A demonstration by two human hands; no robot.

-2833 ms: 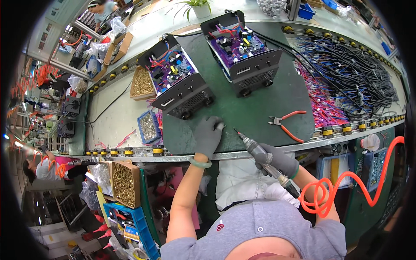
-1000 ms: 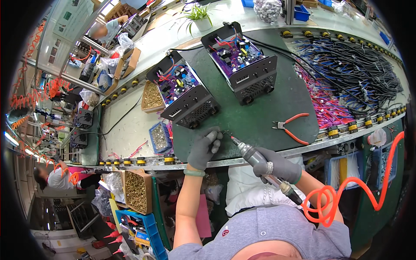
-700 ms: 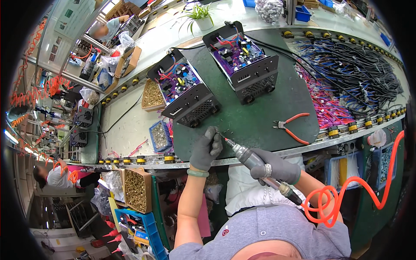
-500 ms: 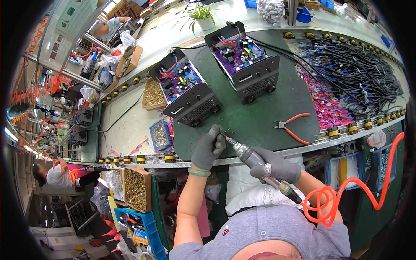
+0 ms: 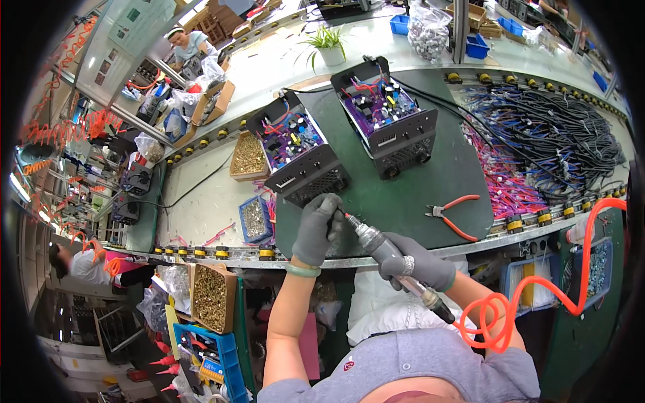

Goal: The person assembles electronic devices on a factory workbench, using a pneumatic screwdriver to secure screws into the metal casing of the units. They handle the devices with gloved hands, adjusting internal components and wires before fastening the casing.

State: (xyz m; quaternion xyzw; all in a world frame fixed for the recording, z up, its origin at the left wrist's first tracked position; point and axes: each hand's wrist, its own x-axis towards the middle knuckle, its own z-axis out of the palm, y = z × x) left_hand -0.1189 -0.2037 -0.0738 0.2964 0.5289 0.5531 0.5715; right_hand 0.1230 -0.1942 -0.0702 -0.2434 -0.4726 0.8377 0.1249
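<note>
My right hand [image 5: 422, 263], in a grey glove, is wrapped around an air screwdriver [image 5: 383, 247] with an orange coiled hose at its rear end. The screwdriver's bit points up and left, close to the fingertips of my left hand [image 5: 317, 230]. That hand, also gloved, is closed in a pinch; what it holds is too small to make out. Just beyond it stands an open black metal case [image 5: 306, 174] with a purple circuit board [image 5: 294, 139] inside. A second open black case [image 5: 403, 148] with a similar board is to its right. Both rest on a green mat [image 5: 396, 211].
Red-handled pliers [image 5: 451, 218] lie right on the mat. Bundled cables [image 5: 544, 134] fill the bench's right side. A box [image 5: 250, 158] and a blue bin [image 5: 254, 219] of small metal parts stand left. The orange hose [image 5: 544, 282] loops by my right arm. Two people are at the left.
The whole view has shifted, so the bench sits lower in it. Both hands and the screwdriver have come closer to the left case. My left hand stays pinched.
</note>
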